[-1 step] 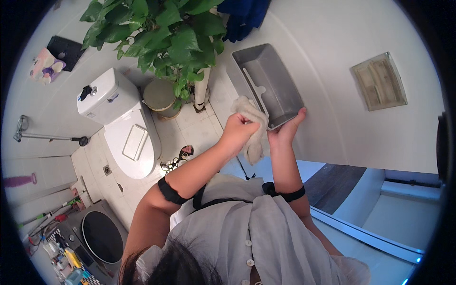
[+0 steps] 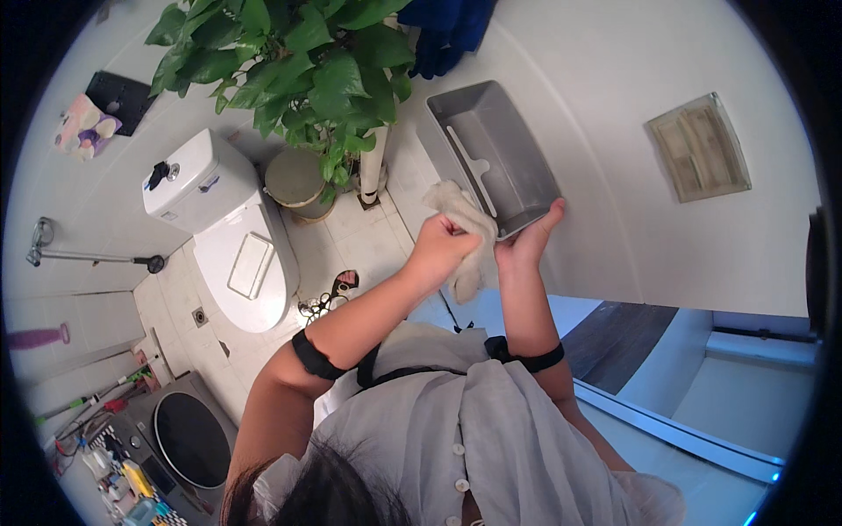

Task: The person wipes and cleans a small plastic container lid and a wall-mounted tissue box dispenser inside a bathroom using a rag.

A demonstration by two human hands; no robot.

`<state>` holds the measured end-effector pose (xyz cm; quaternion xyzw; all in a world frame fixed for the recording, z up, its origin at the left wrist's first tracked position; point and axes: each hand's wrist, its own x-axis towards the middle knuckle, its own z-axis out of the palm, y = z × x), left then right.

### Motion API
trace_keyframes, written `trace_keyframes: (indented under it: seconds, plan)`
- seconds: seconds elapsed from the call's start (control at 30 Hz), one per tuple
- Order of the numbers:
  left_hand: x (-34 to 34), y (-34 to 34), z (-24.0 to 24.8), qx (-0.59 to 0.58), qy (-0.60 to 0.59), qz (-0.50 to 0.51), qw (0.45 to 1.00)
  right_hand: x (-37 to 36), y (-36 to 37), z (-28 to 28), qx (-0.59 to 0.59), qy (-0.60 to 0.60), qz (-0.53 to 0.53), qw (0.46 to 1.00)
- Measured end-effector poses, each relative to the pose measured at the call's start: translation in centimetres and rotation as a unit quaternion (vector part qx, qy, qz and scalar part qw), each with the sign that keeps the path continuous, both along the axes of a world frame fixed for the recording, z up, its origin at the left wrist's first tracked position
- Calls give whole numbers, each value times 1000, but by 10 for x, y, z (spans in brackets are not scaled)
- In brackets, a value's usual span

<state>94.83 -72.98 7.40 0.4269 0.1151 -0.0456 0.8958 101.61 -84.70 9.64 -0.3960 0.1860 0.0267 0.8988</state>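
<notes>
A grey rectangular plastic box (image 2: 519,167), open side facing me, is tilted beside the white wall. A long cut-out slot runs along its left side. Its near end is held by my right hand (image 2: 528,241), the thumb over the rim and the other fingers mostly hidden beneath. In my left hand (image 2: 441,252) a beige cloth (image 2: 454,202) is pinched and bunched. The cloth lies against the box's near left corner, with one end hanging below the hand.
At left stand a white toilet (image 2: 241,263), a grey bucket (image 2: 298,182) and a washing machine (image 2: 189,438) with bottles on top. A leafy green plant (image 2: 307,70) hangs ahead. A soap-dish-like holder (image 2: 699,147) is on the right wall, above a blue-lit doorway.
</notes>
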Motion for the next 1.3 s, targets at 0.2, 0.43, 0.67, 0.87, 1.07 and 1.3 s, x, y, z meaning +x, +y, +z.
trace_keyframes:
  seconds: [0.2, 0.43, 0.67, 0.87, 1.07, 1.3]
  plan:
    - [-27, 6, -7, 153, -73, -148, 974, -8, -5, 13, -46, 27, 6, 999]
    - [-50, 36, 56, 316, -114, -311, 889, -63, -60, 17, -214, 156, 62, 962]
    - [-33, 25, 70, 397, -158, -413, 804, -121, -48, 35, -300, -79, 338, 889]
    - [0, 50, 93, 371, -94, -448, 808, -116, -28, 38, -339, -132, 258, 895]
    - [50, 70, 104, 562, -316, -198, 738, -98, -17, 27, -317, -22, 210, 925]
    - [60, 54, 84, 665, -474, -208, 538, -85, 5, 18, -417, -41, 104, 902]
